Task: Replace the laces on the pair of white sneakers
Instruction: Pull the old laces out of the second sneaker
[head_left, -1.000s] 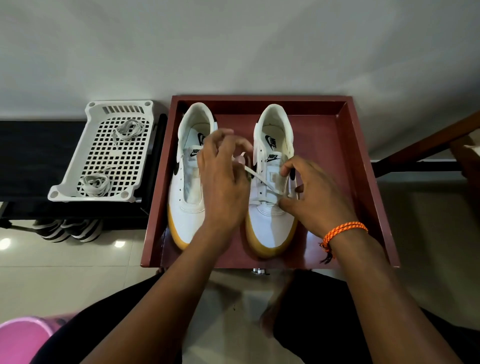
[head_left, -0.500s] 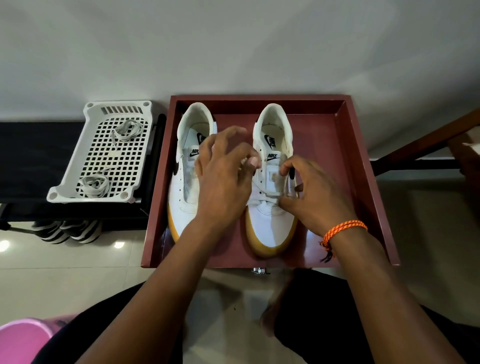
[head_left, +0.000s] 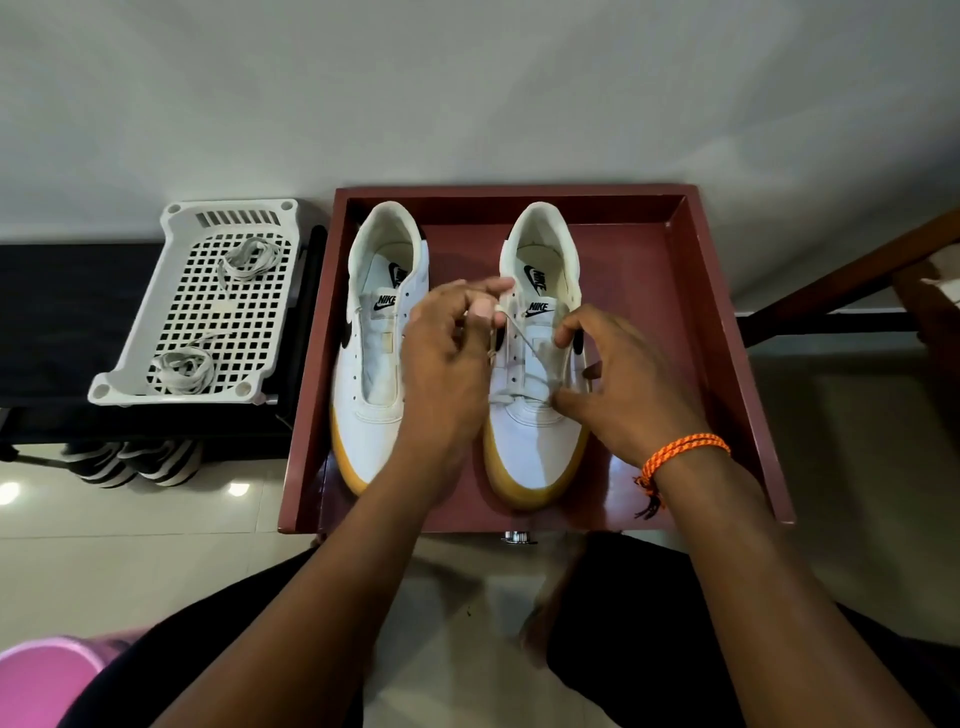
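Note:
Two white sneakers with tan soles stand side by side in a dark red tray (head_left: 727, 364). The left sneaker (head_left: 371, 374) has bare eyelets and no lace. The right sneaker (head_left: 535, 436) has a white lace (head_left: 522, 345) threaded across its lowest eyelets. My left hand (head_left: 447, 364) pinches one end of that lace beside the shoe's left eyelet row. My right hand (head_left: 618, 384) holds the shoe's right side, thumb near the bottom lace bar and forefinger at an upper eyelet.
A white perforated basket (head_left: 130, 358) sits on a black shelf to the left, holding two bundled white laces (head_left: 182, 370). Striped shoes lie under the shelf. A pink bucket (head_left: 41, 680) is at the lower left. A wooden frame stands on the right.
My left hand has shifted right and up along the right sneaker, drawing the lace end toward the upper eyelets. My right hand has stayed on the shoe's right side.

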